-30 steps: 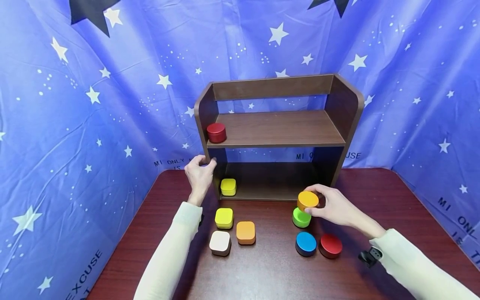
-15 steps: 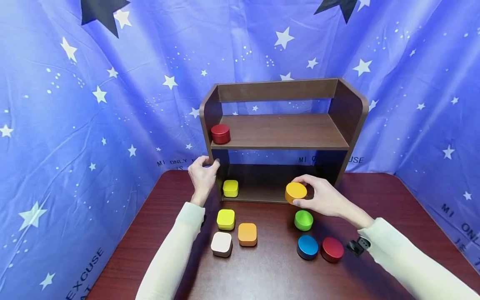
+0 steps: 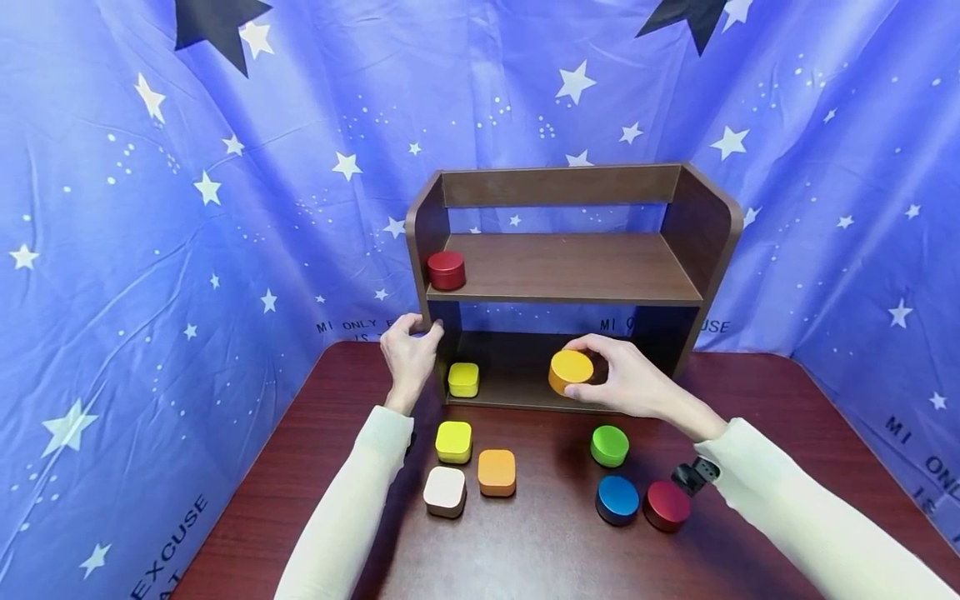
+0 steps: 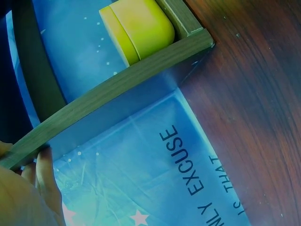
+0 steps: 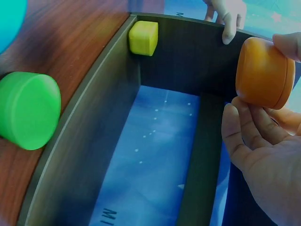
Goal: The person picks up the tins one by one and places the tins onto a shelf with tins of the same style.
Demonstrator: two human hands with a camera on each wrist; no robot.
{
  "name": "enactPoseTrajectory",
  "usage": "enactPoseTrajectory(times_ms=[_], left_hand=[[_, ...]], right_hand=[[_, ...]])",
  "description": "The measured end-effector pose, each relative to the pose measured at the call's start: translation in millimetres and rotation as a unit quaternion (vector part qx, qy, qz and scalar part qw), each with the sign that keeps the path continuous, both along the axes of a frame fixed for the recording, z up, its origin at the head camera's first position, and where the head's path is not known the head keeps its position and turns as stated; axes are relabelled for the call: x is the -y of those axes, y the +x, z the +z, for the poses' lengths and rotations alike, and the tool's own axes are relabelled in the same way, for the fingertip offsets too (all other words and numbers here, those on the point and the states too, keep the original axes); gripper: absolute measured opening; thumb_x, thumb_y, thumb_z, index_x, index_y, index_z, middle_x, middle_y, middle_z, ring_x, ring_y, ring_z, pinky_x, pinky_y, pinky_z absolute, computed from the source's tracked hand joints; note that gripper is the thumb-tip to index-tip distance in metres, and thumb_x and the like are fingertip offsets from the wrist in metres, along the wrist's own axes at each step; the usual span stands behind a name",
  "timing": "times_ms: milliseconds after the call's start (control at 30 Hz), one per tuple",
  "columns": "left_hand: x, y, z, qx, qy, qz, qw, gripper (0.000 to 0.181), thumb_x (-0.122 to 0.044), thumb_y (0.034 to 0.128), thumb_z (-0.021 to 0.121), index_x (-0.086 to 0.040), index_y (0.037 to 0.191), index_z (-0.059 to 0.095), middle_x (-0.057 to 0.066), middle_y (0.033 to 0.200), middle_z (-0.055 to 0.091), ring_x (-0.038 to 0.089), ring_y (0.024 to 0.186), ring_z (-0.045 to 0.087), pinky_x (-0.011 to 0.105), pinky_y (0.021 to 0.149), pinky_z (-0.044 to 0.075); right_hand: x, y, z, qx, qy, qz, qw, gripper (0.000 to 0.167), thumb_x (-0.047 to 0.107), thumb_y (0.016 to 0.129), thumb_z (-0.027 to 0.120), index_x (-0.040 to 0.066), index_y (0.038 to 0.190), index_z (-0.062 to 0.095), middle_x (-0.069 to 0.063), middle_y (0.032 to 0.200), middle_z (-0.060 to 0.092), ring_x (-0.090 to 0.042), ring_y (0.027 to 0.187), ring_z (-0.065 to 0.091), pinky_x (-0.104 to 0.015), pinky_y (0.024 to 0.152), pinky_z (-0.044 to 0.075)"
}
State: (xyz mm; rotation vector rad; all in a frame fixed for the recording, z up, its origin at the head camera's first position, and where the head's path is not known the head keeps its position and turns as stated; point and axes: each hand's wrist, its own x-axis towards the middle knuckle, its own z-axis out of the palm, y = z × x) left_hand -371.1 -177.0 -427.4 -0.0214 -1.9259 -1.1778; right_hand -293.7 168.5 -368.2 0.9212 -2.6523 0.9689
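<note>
My right hand (image 3: 628, 379) holds the round orange tin (image 3: 570, 368) in front of the brown two-tier shelf (image 3: 570, 267); my left hand (image 3: 411, 354) pinches its left side panel (image 3: 427, 221).

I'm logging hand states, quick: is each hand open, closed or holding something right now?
Left hand: holding the shelf's left side panel.
Right hand: holding the round orange tin.

From the head feed, I identified a curtained tabletop booth (image 3: 112, 333): star-printed blue drapes (image 3: 495, 83) enclosed three sides of a wood-grain table (image 3: 540, 542) bearing a two-tier desktop shelf (image 3: 562, 265).
</note>
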Motion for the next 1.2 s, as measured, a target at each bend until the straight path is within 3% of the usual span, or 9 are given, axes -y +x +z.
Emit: enactPoseTrajectory(times_ms=[533, 967, 1200], left_hand=[[-0.7, -0.4, -1.8, -0.010, -0.001, -0.002, 0.9999, 0.019, -0.018, 0.0823, 0.084, -0.001, 0.082, 0.076, 0.019, 0.083, 0.077, 0.045, 0.081, 0.073, 0.052, 0.078, 0.054], [0.2, -1.1, -5.2, -0.012, -0.012, 0.000, 0.9999, 0.019, -0.020, 0.0833, 0.083, -0.002, 0.084, 0.077, 0.019, 0.084, 0.076, 0.046, 0.082, 0.074, 0.054, 0.076, 0.053], [-0.4, -3.2, -5.2, -0.024, -0.017, 0.003, 0.9996, 0.019, -0.019, 0.0829, 0.083, -0.002, 0.084, 0.078, 0.019, 0.084, 0.076, 0.044, 0.081, 0.074, 0.055, 0.076, 0.055]], right_hand=[[27.7, -10.9, 38.3, -0.001, 0.000, 0.028, 0.9996, 0.050, 0.026, 0.090, 0.088, 0.011, 0.134, 0.070, -0.004, 0.114, 0.075, -0.019, 0.097, 0.063, -0.029, 0.083, 0.055], [49.3, -27.5, 69.8, -0.005, -0.006, 0.040, 0.9992, 0.052, 0.023, 0.091, 0.086, 0.004, 0.136, 0.068, -0.011, 0.116, 0.074, -0.024, 0.101, 0.064, -0.035, 0.088, 0.056], [58.6, -37.0, 89.4, 0.005, -0.008, 0.046, 0.9989, 0.050, 0.022, 0.092, 0.085, 0.004, 0.135, 0.068, -0.013, 0.115, 0.075, -0.024, 0.095, 0.069, -0.028, 0.086, 0.056]])
